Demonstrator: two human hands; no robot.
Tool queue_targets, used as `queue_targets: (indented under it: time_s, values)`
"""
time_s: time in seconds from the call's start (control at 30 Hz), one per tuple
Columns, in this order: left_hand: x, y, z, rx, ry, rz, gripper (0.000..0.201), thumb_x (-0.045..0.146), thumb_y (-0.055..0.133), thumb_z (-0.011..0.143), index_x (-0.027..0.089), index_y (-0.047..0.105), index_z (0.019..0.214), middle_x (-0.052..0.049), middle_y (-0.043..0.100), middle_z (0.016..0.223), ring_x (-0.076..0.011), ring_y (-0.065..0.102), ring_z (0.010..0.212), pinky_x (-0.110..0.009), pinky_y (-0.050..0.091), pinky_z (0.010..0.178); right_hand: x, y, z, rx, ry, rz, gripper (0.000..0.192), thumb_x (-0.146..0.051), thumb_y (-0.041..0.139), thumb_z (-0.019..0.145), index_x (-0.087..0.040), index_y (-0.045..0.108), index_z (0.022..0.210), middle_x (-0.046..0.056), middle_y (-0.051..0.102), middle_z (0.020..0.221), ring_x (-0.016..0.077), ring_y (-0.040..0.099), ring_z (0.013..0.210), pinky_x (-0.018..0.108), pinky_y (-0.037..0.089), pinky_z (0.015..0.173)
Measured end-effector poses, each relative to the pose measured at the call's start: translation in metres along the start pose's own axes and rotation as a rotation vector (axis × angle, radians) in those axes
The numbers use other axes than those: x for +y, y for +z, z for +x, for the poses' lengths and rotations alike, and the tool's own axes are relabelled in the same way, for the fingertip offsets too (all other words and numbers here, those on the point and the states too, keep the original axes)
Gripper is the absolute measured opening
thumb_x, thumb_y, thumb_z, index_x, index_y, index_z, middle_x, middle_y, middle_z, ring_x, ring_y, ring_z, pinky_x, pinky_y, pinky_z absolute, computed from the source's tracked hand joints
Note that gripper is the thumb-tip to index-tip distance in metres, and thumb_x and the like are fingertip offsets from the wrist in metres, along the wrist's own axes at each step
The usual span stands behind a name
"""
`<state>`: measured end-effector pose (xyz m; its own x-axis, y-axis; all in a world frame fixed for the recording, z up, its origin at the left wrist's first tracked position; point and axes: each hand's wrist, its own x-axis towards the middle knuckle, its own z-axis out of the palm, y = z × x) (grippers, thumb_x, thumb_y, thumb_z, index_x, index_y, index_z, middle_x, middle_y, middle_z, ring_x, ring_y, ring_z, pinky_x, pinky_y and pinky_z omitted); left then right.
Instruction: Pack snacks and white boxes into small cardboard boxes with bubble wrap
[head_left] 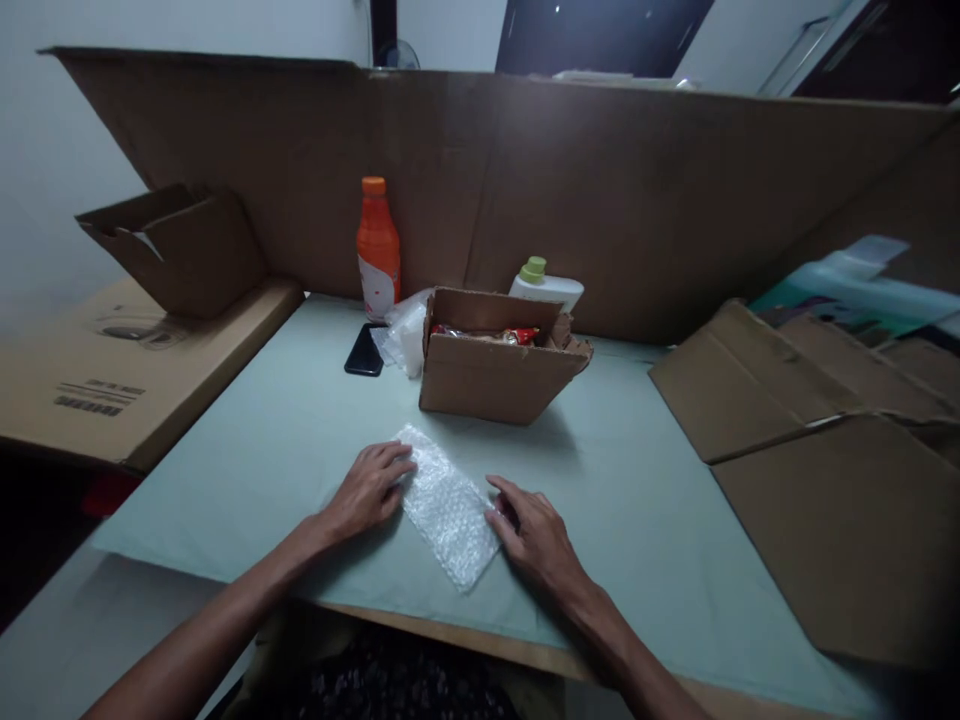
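A flat piece of clear bubble wrap lies at a slant on the pale green table covering. At its upper left edge rests my left hand, fingers loosely stretched and their tips on the wrap. My right hand is at the lower right edge, thumb and forefinger apart, the thumb by the wrap's border; the other fingers curl under and are partly hidden. Just beyond the wrap stands a small open cardboard box with red and shiny packets showing inside.
Behind the box are an orange bottle, a white bottle with a green cap, a crumpled plastic bag and a black phone. Cardboard boxes flank the table, left and right. A tall cardboard panel closes the back.
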<state>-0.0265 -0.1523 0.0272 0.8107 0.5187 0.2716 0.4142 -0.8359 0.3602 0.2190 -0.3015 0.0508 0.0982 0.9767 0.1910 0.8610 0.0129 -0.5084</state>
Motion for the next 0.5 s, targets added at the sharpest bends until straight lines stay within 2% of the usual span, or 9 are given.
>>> queue_targets:
  time_s: [0.13, 0.23, 0.33, 0.4, 0.5]
  values:
    - [0.023, 0.006, 0.026, -0.059, 0.081, 0.009, 0.045, 0.008, 0.055, 0.077, 0.02, 0.064, 0.12, -0.013, 0.061, 0.138, -0.0321, 0.051, 0.131, -0.063, 0.03, 0.113, -0.01, -0.019, -0.058, -0.147, 0.119, 0.144, 0.038, -0.03, 0.054, 0.095, -0.021, 0.059, 0.131, 0.002, 0.073, 0.082, 0.018, 0.068, 0.068, 0.031, 0.056, 0.066]
    - [0.038, 0.002, 0.03, -0.087, 0.131, 0.004, 0.046, 0.006, 0.055, 0.078, 0.018, 0.063, 0.121, -0.016, 0.059, 0.139, -0.0328, 0.05, 0.133, -0.064, 0.026, 0.115, -0.016, -0.032, -0.099, -0.104, 0.134, 0.149, 0.039, -0.033, 0.054, 0.097, -0.022, 0.056, 0.134, 0.003, 0.073, 0.09, 0.0161, 0.068, 0.068, 0.029, 0.058, 0.064]
    - [0.05, -0.013, 0.005, -0.085, 0.185, -0.103, 0.05, 0.009, 0.054, 0.079, 0.018, 0.058, 0.128, -0.015, 0.056, 0.141, -0.0308, 0.047, 0.135, -0.06, 0.03, 0.116, -0.02, -0.038, -0.123, 0.006, -0.037, -0.016, 0.046, -0.028, 0.06, 0.093, -0.024, 0.053, 0.138, 0.01, 0.072, 0.116, 0.0229, 0.07, 0.097, 0.038, 0.059, 0.082]
    - [0.06, -0.023, -0.021, -0.114, 0.203, -0.224, 0.054, 0.016, 0.058, 0.081, 0.021, 0.053, 0.134, -0.013, 0.055, 0.143, -0.0296, 0.045, 0.137, -0.058, 0.034, 0.115, -0.023, -0.036, -0.126, -0.029, -0.167, -0.089, 0.053, -0.021, 0.061, 0.089, -0.024, 0.051, 0.141, 0.014, 0.063, 0.135, 0.0279, 0.062, 0.121, 0.045, 0.056, 0.093]
    - [0.079, -0.024, -0.056, -0.197, 0.228, -0.295, 0.061, 0.028, 0.065, 0.082, 0.022, 0.047, 0.14, -0.012, 0.054, 0.144, -0.031, 0.042, 0.139, -0.06, 0.032, 0.116, -0.027, -0.024, -0.118, -0.107, -0.274, -0.115, 0.048, -0.012, 0.057, 0.088, -0.022, 0.058, 0.134, 0.014, 0.057, 0.144, 0.0287, 0.055, 0.131, 0.048, 0.054, 0.097]
